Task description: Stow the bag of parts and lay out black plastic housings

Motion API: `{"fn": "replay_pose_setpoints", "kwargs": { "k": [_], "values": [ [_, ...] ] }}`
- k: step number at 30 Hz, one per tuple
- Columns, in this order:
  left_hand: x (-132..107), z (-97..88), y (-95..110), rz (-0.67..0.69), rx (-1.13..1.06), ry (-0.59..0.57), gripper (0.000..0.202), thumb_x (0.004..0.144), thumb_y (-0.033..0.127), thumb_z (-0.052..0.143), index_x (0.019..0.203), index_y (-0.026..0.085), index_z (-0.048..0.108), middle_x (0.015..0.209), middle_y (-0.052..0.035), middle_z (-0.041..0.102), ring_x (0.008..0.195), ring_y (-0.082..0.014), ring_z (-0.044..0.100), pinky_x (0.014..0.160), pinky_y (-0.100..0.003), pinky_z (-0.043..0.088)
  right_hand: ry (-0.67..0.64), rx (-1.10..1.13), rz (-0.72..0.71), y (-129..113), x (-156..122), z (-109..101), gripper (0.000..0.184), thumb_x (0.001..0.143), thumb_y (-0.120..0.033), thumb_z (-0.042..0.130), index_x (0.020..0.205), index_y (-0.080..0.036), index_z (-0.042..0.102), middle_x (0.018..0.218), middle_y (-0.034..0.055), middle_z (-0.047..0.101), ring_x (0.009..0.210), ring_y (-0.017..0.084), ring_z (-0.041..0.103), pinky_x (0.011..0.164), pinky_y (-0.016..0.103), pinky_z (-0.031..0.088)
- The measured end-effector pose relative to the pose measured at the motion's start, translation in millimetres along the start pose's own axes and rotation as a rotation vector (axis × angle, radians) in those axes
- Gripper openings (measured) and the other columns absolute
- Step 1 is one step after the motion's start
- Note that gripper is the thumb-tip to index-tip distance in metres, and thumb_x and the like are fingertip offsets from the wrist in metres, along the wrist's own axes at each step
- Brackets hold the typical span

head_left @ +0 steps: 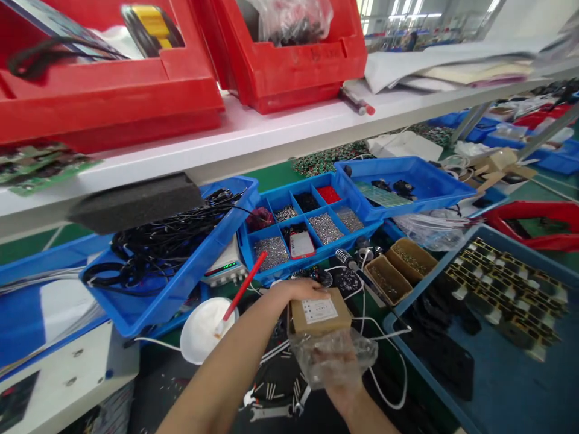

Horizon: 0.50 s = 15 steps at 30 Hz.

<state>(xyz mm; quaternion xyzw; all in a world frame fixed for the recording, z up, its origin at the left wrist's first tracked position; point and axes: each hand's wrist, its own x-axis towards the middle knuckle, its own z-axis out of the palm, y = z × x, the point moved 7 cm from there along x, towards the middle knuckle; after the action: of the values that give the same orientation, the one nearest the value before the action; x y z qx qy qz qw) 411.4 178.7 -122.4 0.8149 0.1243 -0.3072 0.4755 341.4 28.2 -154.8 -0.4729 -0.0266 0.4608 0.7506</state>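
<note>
A small brown cardboard box (319,313) with a white label is held just above the cluttered bench. My left hand (296,290) reaches in from the lower left and grips the box along its far-left edge. My right hand (342,378) comes up from the bottom edge. It is closed on a crumpled clear plastic bag (332,357) that hangs right under the box and covers most of its fingers. Whether the right hand also touches the box is hidden by the bag.
A white bowl (199,333) with a red-handled brush (242,290) sits to the left. Behind are a blue bin of black cables (167,253) and a blue compartment tray (307,223) of small parts. At right lies a large blue tray (506,374) with components. Red bins (113,90) stand on the shelf.
</note>
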Motion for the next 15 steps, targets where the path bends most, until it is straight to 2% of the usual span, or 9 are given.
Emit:
{"fn": "replay_pose_setpoints", "kwargs": {
  "k": [3, 7, 11, 13, 15],
  "values": [
    [0, -5.0, 11, 0.112, 0.022, 0.083, 0.028, 0.082, 0.04, 0.057, 0.097, 0.017, 0.062, 0.109, -0.007, 0.061, 0.104, -0.0213, 0.055, 0.095, -0.046, 0.041, 0.072, 0.108, 0.023, 4, 4, 1, 0.072, 0.078, -0.073, 0.028, 0.115, -0.02, 0.06, 0.095, 0.0109, 0.067, 0.094, 0.028, 0.061, 0.089, 0.05, 0.045],
    [-31, -5.4, 21, 0.237, -0.054, 0.297, 0.03, 0.082, 0.039, 0.057, 0.102, 0.018, 0.062, 0.113, -0.0075, 0.06, 0.108, -0.0216, 0.053, 0.099, -0.046, 0.037, 0.127, 0.191, 0.047, 5, 3, 2, 0.066, 0.081, -0.067, 0.033, 0.117, -0.018, 0.059, 0.102, 0.0117, 0.066, 0.102, 0.03, 0.058, 0.09, 0.05, 0.043],
    [-97, 6.3, 2, 0.213, -0.2, 0.581, 0.028, 0.085, 0.039, 0.049, 0.102, 0.022, 0.063, 0.111, -0.0066, 0.061, 0.108, -0.0201, 0.053, 0.099, -0.036, 0.037, 0.072, 0.12, 0.059, 1, 3, 1, 0.063, 0.08, -0.068, 0.034, 0.113, -0.022, 0.061, 0.11, 0.0091, 0.064, 0.11, 0.029, 0.054, 0.095, 0.05, 0.04],
    [-140, 24.0, -19, 0.155, -0.279, 0.708, 0.03, 0.086, 0.041, 0.044, 0.101, 0.023, 0.064, 0.107, -0.0069, 0.062, 0.106, -0.0212, 0.054, 0.097, -0.036, 0.039, 0.051, 0.095, 0.083, 0, -2, -5, 0.056, 0.077, -0.067, 0.042, 0.104, -0.024, 0.065, 0.108, 0.0073, 0.065, 0.109, 0.029, 0.056, 0.096, 0.05, 0.04],
    [-186, 52.8, -45, 0.072, -0.345, 0.811, 0.034, 0.086, 0.045, 0.042, 0.097, 0.023, 0.065, 0.103, -0.0078, 0.063, 0.103, -0.0236, 0.056, 0.094, -0.039, 0.042, 0.051, 0.062, 0.11, -2, -13, -16, 0.046, 0.076, -0.063, 0.05, 0.095, -0.025, 0.068, 0.104, 0.0065, 0.067, 0.106, 0.029, 0.058, 0.097, 0.049, 0.039]
  ]
}}
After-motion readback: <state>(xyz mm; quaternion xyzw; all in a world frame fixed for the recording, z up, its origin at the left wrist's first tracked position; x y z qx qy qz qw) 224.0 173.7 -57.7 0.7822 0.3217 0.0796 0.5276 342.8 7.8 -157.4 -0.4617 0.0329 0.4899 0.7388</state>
